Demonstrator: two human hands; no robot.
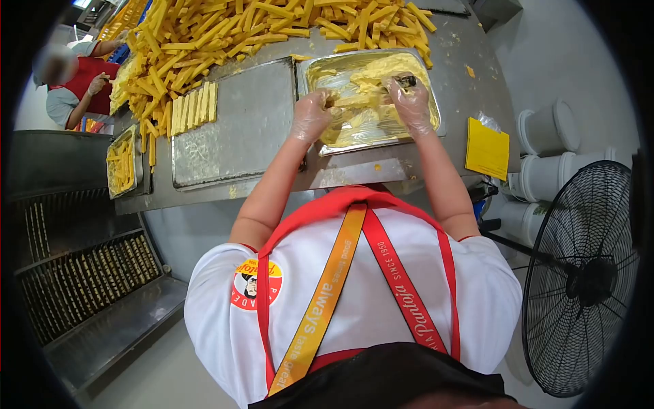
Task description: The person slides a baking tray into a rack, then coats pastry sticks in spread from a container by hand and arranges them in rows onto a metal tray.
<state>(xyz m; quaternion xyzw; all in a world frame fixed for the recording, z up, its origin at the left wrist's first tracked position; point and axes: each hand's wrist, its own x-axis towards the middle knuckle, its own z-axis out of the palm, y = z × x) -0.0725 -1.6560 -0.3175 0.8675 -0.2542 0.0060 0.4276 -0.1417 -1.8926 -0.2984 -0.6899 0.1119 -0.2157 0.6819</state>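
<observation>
My left hand (315, 116), in a clear plastic glove, is closed at the left side of a metal pan (376, 147) smeared with pale yellow spread (385, 71). Its fingers pinch the end of a coated yellow stick (357, 102) that reaches across the pan. On the pan's right side, my gloved right hand (413, 105) is closed around a tool with a dark handle (406, 80); the tool's working end is hidden. Left of the pan lies a flat metal tray (238, 129), with a row of coated sticks (195, 109) at its upper left.
A large heap of yellow sticks (204, 34) covers the table's far side. A smaller pan (139, 163) of sticks sits at the left. A yellow pad (487, 148) lies at the right edge. A fan (593, 276) and buckets (548, 128) stand right; another person (82, 88) works far left.
</observation>
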